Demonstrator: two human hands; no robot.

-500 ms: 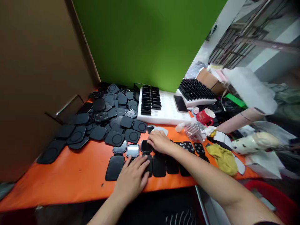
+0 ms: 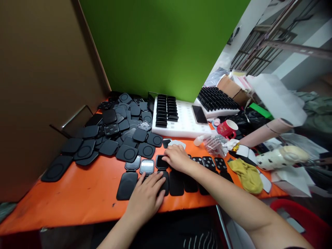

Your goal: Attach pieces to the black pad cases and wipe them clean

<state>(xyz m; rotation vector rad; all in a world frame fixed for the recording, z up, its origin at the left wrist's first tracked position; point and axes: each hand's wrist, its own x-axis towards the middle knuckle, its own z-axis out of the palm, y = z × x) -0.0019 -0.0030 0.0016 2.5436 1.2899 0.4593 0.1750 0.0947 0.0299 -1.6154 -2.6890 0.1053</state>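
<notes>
Two bare hands at a row of black, hinged, rounded-square panels (image 2: 127, 186) along the near edge of an orange-covered table (image 2: 85, 197). Compared with half a second earlier, almost nothing has shifted: both hands keep their places, which suggests a pause or steady contact at the same pieces. The left hand (image 2: 146, 193) lies palm down, its grip open and fingers spread over the lower panels. The right hand (image 2: 177, 157) has bent fingers at the right edge of a dark upper panel (image 2: 161, 161); whether its grip is closed on anything cannot be told.

Beyond lies a heap of black rounded-square pads (image 2: 127, 153), beside a white foam tray (image 2: 185, 127) bearing upright black pieces and a dark phone (image 2: 199, 114). A red mug (image 2: 225, 128) and a mustard-yellow cloth (image 2: 247, 176) lie to the right. A green panel (image 2: 166, 45) and a brown board (image 2: 46, 69) enclose the table; metal bars (image 2: 298, 48) show behind.
</notes>
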